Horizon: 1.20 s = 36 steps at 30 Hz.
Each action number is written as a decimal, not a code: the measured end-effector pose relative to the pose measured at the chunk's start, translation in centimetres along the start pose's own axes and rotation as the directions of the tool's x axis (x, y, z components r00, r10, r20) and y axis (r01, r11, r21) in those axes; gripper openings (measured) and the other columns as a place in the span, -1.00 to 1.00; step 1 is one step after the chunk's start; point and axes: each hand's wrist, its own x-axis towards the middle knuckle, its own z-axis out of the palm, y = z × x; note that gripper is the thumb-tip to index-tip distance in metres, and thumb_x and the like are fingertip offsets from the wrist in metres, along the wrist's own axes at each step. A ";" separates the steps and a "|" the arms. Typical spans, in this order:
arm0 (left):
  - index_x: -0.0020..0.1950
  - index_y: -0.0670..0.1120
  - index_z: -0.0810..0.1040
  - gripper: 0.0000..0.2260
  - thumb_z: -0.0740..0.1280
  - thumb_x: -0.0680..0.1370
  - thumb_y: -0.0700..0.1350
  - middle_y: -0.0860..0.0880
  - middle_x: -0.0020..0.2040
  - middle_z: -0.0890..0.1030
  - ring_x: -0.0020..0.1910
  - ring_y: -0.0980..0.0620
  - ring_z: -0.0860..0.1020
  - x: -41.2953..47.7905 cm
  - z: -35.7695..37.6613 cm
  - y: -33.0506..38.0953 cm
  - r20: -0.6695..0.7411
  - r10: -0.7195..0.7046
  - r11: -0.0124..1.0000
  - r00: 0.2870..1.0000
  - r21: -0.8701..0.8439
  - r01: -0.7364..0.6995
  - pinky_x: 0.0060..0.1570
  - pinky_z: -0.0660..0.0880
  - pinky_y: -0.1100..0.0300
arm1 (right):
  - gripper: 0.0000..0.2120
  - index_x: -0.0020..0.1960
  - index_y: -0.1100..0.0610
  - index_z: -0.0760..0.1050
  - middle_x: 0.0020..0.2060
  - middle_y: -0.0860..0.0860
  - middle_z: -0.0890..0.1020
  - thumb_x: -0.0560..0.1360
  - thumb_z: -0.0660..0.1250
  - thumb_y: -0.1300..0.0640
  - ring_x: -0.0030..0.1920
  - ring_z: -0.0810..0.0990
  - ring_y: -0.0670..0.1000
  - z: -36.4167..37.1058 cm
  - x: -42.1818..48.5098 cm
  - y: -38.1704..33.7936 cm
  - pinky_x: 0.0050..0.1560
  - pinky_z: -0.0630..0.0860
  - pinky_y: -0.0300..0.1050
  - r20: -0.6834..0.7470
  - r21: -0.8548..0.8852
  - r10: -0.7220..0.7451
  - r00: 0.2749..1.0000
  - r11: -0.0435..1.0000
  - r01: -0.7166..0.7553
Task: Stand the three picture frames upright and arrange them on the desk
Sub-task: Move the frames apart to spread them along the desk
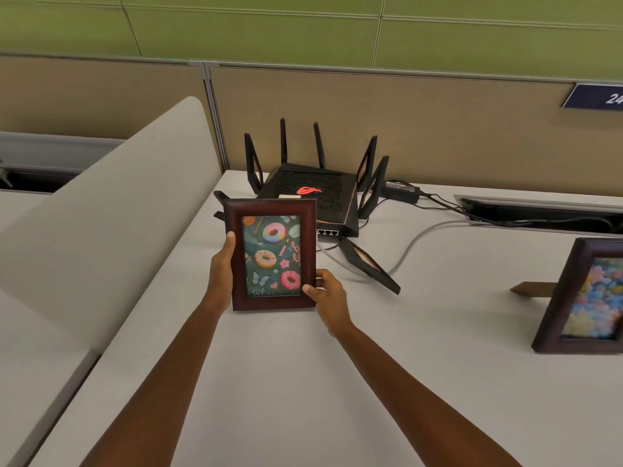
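Observation:
A dark wooden picture frame with a donut print (272, 256) stands upright at the middle of the white desk (269, 382), facing me. My left hand (222, 267) grips its left edge, thumb on the front. My right hand (325, 293) pinches its lower right corner. A second dark frame with a pastel flower print (586, 298) stands upright at the right edge of the view, partly cut off, with its brown back stand (529, 287) sticking out to the left. No third frame is in view.
A black router with several antennas (313, 197) sits just behind the donut frame, one antenna (367, 264) lying toward the right. Cables (414, 241) and a power brick (401, 192) run to a cable slot (539, 214). A white divider panel (111, 214) borders the desk's left side.

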 end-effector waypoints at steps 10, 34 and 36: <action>-0.02 0.01 0.55 -0.64 0.01 0.58 0.12 0.00 -0.09 0.63 -0.25 0.15 0.66 1.4 -0.9 -0.8 -0.058 0.009 1.000 0.998 0.015 -0.009 -0.32 0.59 0.36 | -0.70 0.27 0.26 0.34 0.21 0.21 0.52 0.54 0.18 0.23 0.17 0.51 0.10 1.2 1.4 0.2 0.07 0.49 -0.15 -0.002 -0.069 -0.022 1.000 0.997 0.022; 0.37 -0.27 0.21 -0.53 0.15 0.52 -0.09 -0.33 0.43 0.19 0.41 -0.25 0.22 -6.6 5.6 -1.8 -0.128 0.556 0.600 0.821 0.746 -0.290 0.28 0.38 -0.19 | -0.44 0.44 0.14 0.10 0.44 0.11 0.27 0.52 0.24 0.07 0.42 0.27 0.08 -1.7 -2.7 2.2 0.39 0.24 -0.06 -0.032 -0.278 -0.105 0.994 0.956 0.092; 0.38 -0.27 0.20 -0.53 0.15 0.52 -0.10 -0.34 0.42 0.20 0.41 -0.27 0.21 -7.3 7.7 -1.7 -0.060 0.549 0.579 0.834 0.747 -0.327 0.25 0.40 -0.24 | -0.47 0.44 0.12 0.11 0.46 0.08 0.25 0.54 0.20 0.04 0.44 0.24 0.07 -2.9 -3.0 1.8 0.40 0.21 -0.06 -0.055 -0.305 -0.133 0.990 0.946 0.110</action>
